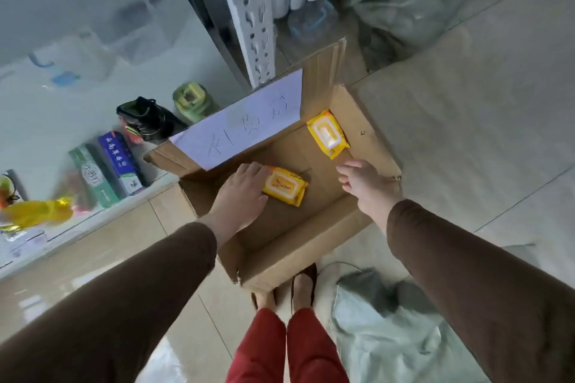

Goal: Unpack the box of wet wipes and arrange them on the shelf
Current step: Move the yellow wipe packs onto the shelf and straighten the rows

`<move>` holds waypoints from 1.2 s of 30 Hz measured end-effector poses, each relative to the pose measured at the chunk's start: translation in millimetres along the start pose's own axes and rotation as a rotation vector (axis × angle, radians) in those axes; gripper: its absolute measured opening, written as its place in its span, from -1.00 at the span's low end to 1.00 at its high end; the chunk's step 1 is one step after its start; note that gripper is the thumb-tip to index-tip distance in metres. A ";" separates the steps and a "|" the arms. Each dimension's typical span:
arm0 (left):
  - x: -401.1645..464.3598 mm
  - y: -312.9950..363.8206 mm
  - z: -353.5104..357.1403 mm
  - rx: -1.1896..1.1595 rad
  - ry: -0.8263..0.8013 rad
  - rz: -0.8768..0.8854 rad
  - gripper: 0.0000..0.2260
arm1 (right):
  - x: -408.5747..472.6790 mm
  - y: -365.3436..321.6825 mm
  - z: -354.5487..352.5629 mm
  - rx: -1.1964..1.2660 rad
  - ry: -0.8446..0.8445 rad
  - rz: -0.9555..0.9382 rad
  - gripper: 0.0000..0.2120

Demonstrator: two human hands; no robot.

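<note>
An open cardboard box [314, 246] stands on the floor in front of my feet. Two yellow wet wipe packs lie on its bottom. My left hand [239, 193] rests on the left end of the nearer pack [287, 186], fingers spread over its edge. The farther pack [327, 134] lies in the far right corner. My right hand [362, 180] hovers open just below that pack, fingertips a short way from it. A white sheet with handwriting [245, 121] is stuck on the box's far flap.
A low white shelf [102, 214] runs along the left with boxed goods [119, 162], a yellow packet [37, 211], a black shoe [146, 118] and a green jar [191, 101]. A perforated metal upright [252, 22] stands behind the box. Grey-green sacks [382, 333] lie at right.
</note>
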State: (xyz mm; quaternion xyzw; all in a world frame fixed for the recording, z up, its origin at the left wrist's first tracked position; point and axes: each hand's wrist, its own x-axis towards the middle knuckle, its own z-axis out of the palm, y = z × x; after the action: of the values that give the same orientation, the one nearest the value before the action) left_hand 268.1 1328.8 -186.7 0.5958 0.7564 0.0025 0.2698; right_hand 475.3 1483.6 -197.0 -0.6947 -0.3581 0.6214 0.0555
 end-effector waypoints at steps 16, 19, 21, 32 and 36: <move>185.9 -62.4 200.1 0.199 -0.294 -0.026 -0.23 | 259.1 54.3 59.4 0.426 0.157 0.154 -0.43; 194.2 -65.0 205.2 0.311 -0.356 0.004 -0.12 | 272.3 53.0 70.4 0.461 0.185 0.115 -0.26; 192.3 -62.6 201.9 0.389 -0.412 -0.006 -0.23 | 270.8 51.8 73.0 0.484 0.164 0.061 -0.34; 48.8 -20.7 80.6 -0.037 -0.268 -0.198 -0.61 | 81.9 46.7 22.3 0.368 0.049 -0.023 -0.37; -30.0 -7.6 -25.8 -0.179 -0.183 -0.219 -0.62 | -47.4 7.5 7.4 0.276 -0.155 -0.147 -0.71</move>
State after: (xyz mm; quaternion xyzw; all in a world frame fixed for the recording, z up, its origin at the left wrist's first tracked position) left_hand 255.0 1307.7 -155.0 0.4811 0.7859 -0.0136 0.3883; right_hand 473.2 1448.5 -163.5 -0.6025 -0.3222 0.7106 0.1681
